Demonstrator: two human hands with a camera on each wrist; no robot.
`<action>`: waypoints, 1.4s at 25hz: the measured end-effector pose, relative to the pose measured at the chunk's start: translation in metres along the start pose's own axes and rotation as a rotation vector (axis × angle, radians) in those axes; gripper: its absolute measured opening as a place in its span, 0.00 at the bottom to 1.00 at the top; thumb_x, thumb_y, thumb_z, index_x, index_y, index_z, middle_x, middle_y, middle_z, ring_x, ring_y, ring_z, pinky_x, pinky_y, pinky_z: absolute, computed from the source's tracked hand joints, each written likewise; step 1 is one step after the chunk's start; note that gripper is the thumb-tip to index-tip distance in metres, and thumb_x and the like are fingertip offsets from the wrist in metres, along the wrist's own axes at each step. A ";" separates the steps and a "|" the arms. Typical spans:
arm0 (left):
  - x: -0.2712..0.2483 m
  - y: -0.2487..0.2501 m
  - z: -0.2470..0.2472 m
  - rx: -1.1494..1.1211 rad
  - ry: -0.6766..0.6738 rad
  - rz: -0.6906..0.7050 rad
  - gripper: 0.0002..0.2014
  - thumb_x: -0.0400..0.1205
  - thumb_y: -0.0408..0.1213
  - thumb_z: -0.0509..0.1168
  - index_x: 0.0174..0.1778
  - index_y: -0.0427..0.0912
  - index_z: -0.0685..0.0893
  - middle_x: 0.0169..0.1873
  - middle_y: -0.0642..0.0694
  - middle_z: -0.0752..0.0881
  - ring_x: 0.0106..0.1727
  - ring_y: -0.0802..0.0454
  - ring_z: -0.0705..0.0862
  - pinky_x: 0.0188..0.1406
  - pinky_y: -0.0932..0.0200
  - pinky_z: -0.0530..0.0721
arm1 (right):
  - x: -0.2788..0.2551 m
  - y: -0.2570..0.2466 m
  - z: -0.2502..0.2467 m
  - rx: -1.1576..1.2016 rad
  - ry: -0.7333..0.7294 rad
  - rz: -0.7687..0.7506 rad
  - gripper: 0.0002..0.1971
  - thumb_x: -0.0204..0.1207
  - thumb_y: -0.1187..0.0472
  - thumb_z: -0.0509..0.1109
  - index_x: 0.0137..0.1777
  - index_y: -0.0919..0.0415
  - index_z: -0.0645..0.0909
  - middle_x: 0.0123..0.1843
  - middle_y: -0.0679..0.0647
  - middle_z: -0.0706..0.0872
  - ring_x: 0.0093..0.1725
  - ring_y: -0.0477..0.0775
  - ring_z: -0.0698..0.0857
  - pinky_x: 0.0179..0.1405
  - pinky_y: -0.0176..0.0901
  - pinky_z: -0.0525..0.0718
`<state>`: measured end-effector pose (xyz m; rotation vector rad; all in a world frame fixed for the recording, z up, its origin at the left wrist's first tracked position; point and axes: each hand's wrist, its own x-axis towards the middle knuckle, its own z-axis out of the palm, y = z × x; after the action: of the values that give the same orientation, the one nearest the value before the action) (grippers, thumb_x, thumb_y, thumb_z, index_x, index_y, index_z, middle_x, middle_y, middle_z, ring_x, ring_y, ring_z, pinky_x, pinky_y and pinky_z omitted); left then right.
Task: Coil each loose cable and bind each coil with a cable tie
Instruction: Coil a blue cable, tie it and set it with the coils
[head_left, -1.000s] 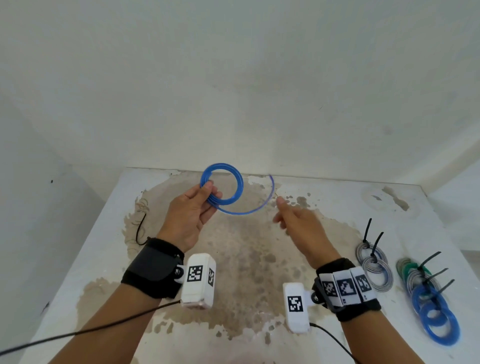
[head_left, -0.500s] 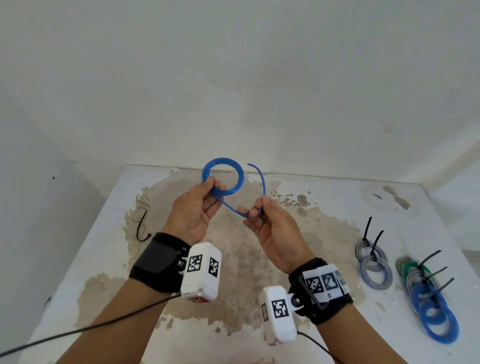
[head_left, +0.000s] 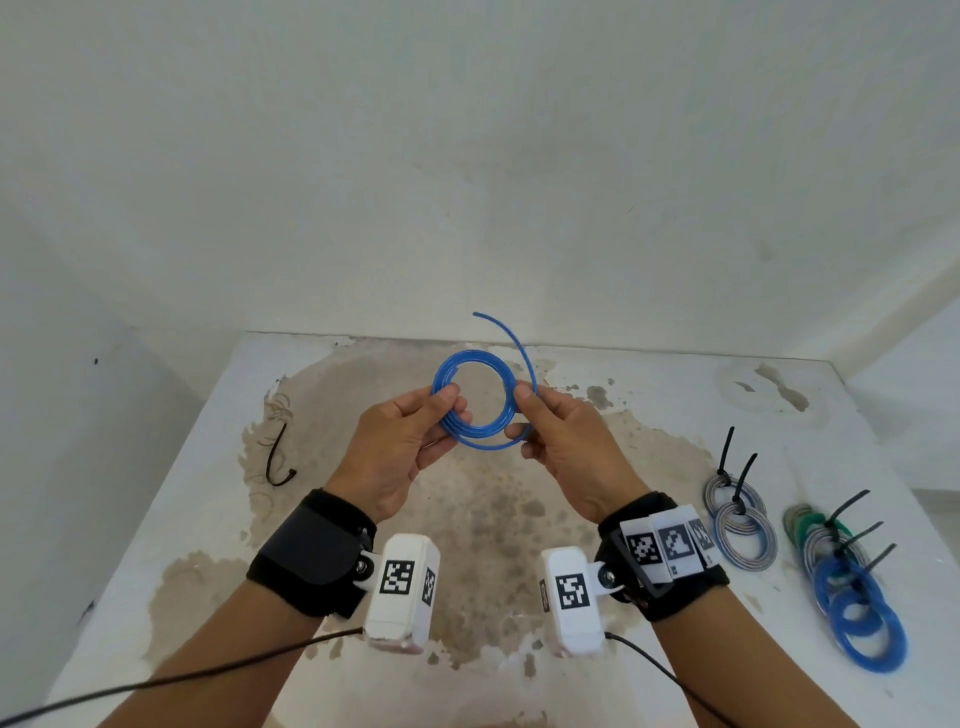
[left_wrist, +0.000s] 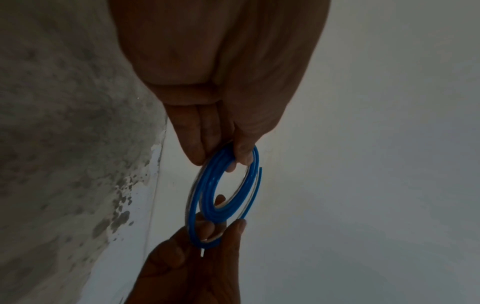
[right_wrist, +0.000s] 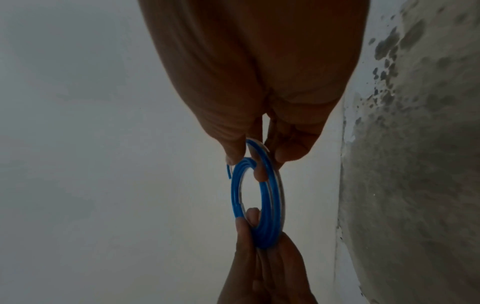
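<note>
The white, brown-stained surface (head_left: 649, 597) fills the lower half of the head view. At its right edge lie the finished blue, grey and green coils bound with black cable ties (head_left: 810, 551); a loose black cable tie (head_left: 278, 460) lies at the left. Above the centre, the left hand (head_left: 402, 447) and right hand (head_left: 563, 447) hold the thin blue plastic cable coil (head_left: 475, 402) upright between them, off the surface. Left fingers (left_wrist: 242, 153) pinch the coil's left rim. Right fingers (right_wrist: 235, 152) pinch the right rim and the outermost, still loose turn. The free tail (head_left: 511, 338) arcs up and leftward above the right hand, so that hand is nearer for laying it onto the coil.
</note>
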<state>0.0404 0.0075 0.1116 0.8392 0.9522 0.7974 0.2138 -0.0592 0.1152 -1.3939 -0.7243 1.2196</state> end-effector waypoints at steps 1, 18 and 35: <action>-0.001 0.000 -0.001 0.004 -0.019 -0.015 0.10 0.82 0.40 0.70 0.56 0.41 0.90 0.46 0.46 0.92 0.48 0.54 0.92 0.46 0.62 0.88 | 0.000 -0.002 -0.001 -0.036 0.000 0.005 0.11 0.84 0.52 0.71 0.58 0.56 0.90 0.40 0.46 0.89 0.37 0.44 0.86 0.37 0.37 0.81; 0.001 -0.006 -0.008 -0.087 -0.075 -0.083 0.11 0.80 0.43 0.70 0.54 0.41 0.89 0.45 0.46 0.92 0.47 0.55 0.92 0.46 0.62 0.89 | 0.000 0.012 0.000 0.173 0.029 0.181 0.13 0.82 0.49 0.72 0.57 0.56 0.92 0.48 0.54 0.81 0.28 0.43 0.75 0.32 0.37 0.78; 0.011 0.009 -0.007 -0.227 0.082 -0.042 0.07 0.87 0.41 0.65 0.49 0.45 0.88 0.42 0.51 0.92 0.47 0.59 0.92 0.48 0.64 0.87 | -0.016 0.012 0.012 0.579 0.059 0.045 0.15 0.92 0.56 0.56 0.61 0.63 0.82 0.35 0.51 0.81 0.35 0.49 0.86 0.45 0.42 0.89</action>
<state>0.0365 0.0229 0.1127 0.5918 0.9293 0.8901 0.1958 -0.0727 0.1092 -0.9599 -0.2615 1.2864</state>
